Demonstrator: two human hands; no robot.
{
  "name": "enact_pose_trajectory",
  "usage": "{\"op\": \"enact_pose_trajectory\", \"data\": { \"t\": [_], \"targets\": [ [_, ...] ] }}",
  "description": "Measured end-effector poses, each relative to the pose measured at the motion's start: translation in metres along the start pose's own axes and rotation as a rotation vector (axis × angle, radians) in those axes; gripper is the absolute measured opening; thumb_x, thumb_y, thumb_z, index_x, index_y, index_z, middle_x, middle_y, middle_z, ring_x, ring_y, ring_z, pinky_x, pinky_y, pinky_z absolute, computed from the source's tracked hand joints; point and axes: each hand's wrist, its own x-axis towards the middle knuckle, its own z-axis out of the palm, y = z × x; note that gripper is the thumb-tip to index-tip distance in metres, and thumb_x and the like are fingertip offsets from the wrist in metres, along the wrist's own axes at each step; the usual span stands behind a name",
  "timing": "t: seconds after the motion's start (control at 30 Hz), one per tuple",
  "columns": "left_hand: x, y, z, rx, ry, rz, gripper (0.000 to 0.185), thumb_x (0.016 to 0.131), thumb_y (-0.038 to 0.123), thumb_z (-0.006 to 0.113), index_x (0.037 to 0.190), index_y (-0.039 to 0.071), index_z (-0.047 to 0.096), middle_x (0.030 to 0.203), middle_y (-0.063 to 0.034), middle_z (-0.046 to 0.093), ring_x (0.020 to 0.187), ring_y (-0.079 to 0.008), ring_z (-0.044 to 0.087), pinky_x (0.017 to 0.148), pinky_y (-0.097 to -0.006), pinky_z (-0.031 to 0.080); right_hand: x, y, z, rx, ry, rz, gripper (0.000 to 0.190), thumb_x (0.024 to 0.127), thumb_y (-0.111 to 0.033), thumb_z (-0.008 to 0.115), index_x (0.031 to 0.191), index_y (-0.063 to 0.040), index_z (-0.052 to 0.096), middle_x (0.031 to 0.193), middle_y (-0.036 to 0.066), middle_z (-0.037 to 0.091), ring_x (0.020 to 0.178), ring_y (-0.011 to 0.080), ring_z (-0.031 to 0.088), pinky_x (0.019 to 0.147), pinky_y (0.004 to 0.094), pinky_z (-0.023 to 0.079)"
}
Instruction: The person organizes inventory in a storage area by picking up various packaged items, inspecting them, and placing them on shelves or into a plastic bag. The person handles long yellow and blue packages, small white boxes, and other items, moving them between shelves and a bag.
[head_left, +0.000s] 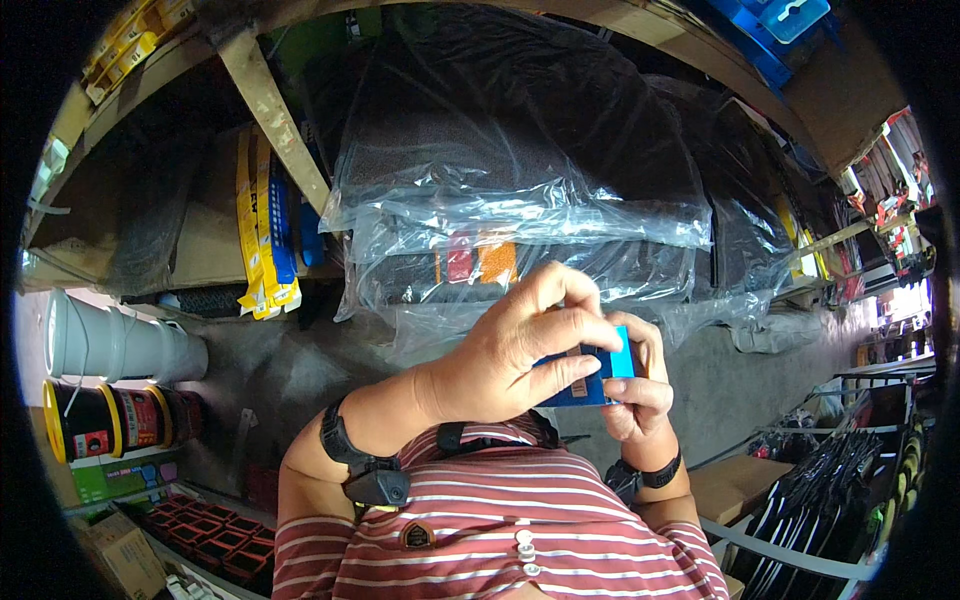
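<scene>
Before my chest is a small blue cardboard box (577, 395), dark blue with a light blue end (622, 352). My right hand (643, 379) grips that end, its thumb in front and its fingers curled at the far side. Across the front of the box reaches my left hand (517, 345). Its index fingertip meets the light blue part, with the thumb lying just below over the dark blue face. The left fingers cover much of the box, and whether they pinch anything is hidden.
Black textured rolls in clear plastic (525, 165) lie on a shelf ahead. White buckets (120, 341) and black buckets with yellow rims (82, 420) stand at left. A yellow and blue carton (262, 225) juts from the shelf. At right are a cardboard box (739, 487) and a metal rack (787, 551).
</scene>
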Motion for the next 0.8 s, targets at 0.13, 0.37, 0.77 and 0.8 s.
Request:
{"op": "enact_pose_trajectory", "data": {
  "t": [0.13,0.37,0.77,0.8],
  "targets": [
    [0.001,-0.012,-0.001,-0.17,-0.026,0.067,0.022,0.083,0.009,0.067,0.105,0.01,0.063,0.115,-0.0116,0.052,0.108,-0.0239,0.051,0.089,-0.0361,0.042,0.005,-0.002,0.004,0.103,0.009,0.004,0.018,0.091,-0.025,0.06,0.105,-0.015,0.056,0.128,0.027,0.04,0.116,0.0388,0.048,0.096,0.0495,0.04],
    [0.019,-0.014,0.003,-0.335,-0.066,0.188,0.022,0.085,0.007,0.063,0.107,0.009,0.063,0.118,-0.0121,0.055,0.12,-0.0331,0.049,0.1,-0.0443,0.039,0.011,0.005,-0.001,0.262,0.075,-0.009,0.015,0.091,-0.024,0.061,0.103,-0.018,0.055,0.13,0.027,0.04,0.12,0.0396,0.045,0.098,0.0515,0.037],
    [0.035,-0.006,-0.002,-0.184,-0.031,0.291,0.019,0.086,0.01,0.062,0.105,0.01,0.061,0.112,-0.0124,0.053,0.115,-0.034,0.05,0.095,-0.0442,0.043,0.03,0.001,0.002,0.571,0.169,0.079,0.019,0.09,-0.032,0.061,0.09,-0.012,0.059,0.127,0.025,0.047,0.117,0.0363,0.048,0.097,0.0471,0.039],
    [0.035,-0.006,-0.001,-0.184,-0.008,0.29,0.018,0.086,0.011,0.062,0.104,0.01,0.06,0.111,-0.0125,0.053,0.114,-0.0337,0.051,0.094,-0.044,0.043,0.031,0.003,0.006,0.577,0.196,0.043,0.022,0.092,-0.032,0.058,0.09,-0.01,0.058,0.123,0.022,0.049,0.111,0.0299,0.051,0.093,0.0413,0.042]
  ]
}}
